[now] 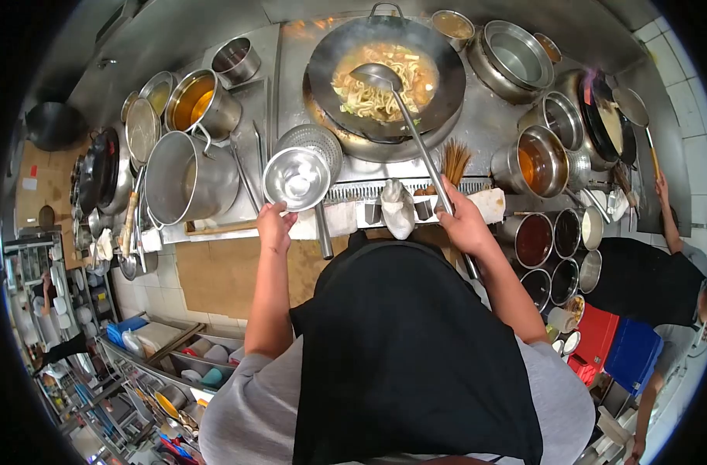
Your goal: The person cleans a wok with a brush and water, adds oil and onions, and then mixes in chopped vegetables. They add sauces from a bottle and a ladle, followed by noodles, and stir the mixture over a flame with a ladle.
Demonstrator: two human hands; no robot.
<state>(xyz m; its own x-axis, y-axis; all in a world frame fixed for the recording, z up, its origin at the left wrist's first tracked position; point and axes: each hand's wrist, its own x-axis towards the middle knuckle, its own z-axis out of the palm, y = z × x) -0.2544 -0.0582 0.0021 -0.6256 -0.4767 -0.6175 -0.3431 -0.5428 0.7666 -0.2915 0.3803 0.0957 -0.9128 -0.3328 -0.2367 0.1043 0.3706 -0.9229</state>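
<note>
My left hand point(276, 226) is closed on the rim of a shiny metal bowl point(297, 179), held over the counter's front edge beside a perforated ladle point(322, 143). In my right hand point(463, 217) is the long handle of a ladle point(378, 76). The ladle's bowl rests among thick noodles point(369, 97) and broth in a large black wok point(324, 58), from which steam rises. Between my hands a folded white cloth point(397, 209) hangs at the front rail, with a bamboo brush point(455, 161) near my right hand.
To the left are an empty deep pot point(171, 178) and a pot of amber liquid point(190, 101). Pots of liquid point(533, 164) and sauce containers point(534, 239) stand at right. Another person point(640, 279) works at far right, holding a ladle over another wok point(601, 116).
</note>
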